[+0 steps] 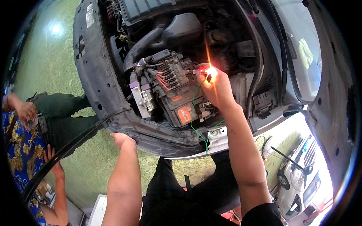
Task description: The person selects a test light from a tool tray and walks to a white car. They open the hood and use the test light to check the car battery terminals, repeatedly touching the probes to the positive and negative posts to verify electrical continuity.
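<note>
My right hand (pixel 218 90) is closed around a brightly glowing bulb (pixel 212 72), held just beside the fuse block on top of the car battery. The glare hides the bulb's exact shape and the fingertips. A thin green wire (pixel 194 109) hangs from this hand, loops past the battery (pixel 167 107) and crosses the fender edge. Red leads (pixel 162 80) run into the fuse block (pixel 175 71). On the near front edge of the engine bay rests my left hand (pixel 123 139), beside the dark body edge (pixel 151 138); its fingers are mostly hidden.
A grey module (pixel 143 100) sits left of the battery, and a black air duct (pixel 181 28) lies beyond it. From the front corner, a long black rod (pixel 68 150) slants toward lower left. Another person in a patterned shirt (pixel 22 158) stands at left. A standing fan (pixel 301 173) is at right.
</note>
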Action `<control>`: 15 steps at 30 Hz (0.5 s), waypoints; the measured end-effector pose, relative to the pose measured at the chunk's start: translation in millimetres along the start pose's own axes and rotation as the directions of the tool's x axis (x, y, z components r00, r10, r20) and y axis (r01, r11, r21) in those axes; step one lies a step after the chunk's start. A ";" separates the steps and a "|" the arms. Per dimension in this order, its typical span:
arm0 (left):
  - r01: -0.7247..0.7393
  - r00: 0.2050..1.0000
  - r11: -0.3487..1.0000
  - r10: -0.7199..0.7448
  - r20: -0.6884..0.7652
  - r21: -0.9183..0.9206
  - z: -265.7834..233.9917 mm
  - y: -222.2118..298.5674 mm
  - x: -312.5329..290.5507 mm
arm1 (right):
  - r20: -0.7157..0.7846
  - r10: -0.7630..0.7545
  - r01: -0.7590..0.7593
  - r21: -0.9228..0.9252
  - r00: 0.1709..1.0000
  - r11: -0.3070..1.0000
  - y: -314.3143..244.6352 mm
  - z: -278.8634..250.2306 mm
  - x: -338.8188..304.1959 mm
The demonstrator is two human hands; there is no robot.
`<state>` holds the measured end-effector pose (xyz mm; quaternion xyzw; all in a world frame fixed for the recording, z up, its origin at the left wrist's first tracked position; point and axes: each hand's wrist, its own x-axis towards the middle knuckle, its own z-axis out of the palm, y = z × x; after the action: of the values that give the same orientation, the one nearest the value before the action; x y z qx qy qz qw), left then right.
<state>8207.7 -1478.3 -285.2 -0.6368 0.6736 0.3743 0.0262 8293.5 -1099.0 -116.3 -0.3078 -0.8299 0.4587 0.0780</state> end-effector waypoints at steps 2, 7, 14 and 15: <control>-0.003 1.000 0.999 0.003 -0.002 0.032 -2.2 3.8 -11.2 | -0.020 -0.053 0.050 -0.116 0.998 0.992 6.4 -0.8 -0.4; 0.011 1.000 1.000 -0.010 -0.006 0.017 -3.9 5.7 -5.0 | -0.010 -0.071 0.069 -0.146 0.997 0.987 3.5 2.4 4.3; 0.001 1.000 0.998 -0.001 0.000 0.055 -7.7 7.1 -13.9 | 0.040 -0.022 0.028 -0.134 0.999 0.991 -9.8 -3.4 8.4; -0.002 1.000 1.000 0.002 0.008 0.020 -6.2 5.3 -6.4 | 0.065 -0.021 0.031 -0.150 0.998 0.988 -12.0 -4.0 10.3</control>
<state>8207.0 -1476.7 -275.1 -0.6342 0.6778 0.3702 0.0351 8281.7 -1094.8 -105.9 -0.2871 -0.8684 0.4030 0.0340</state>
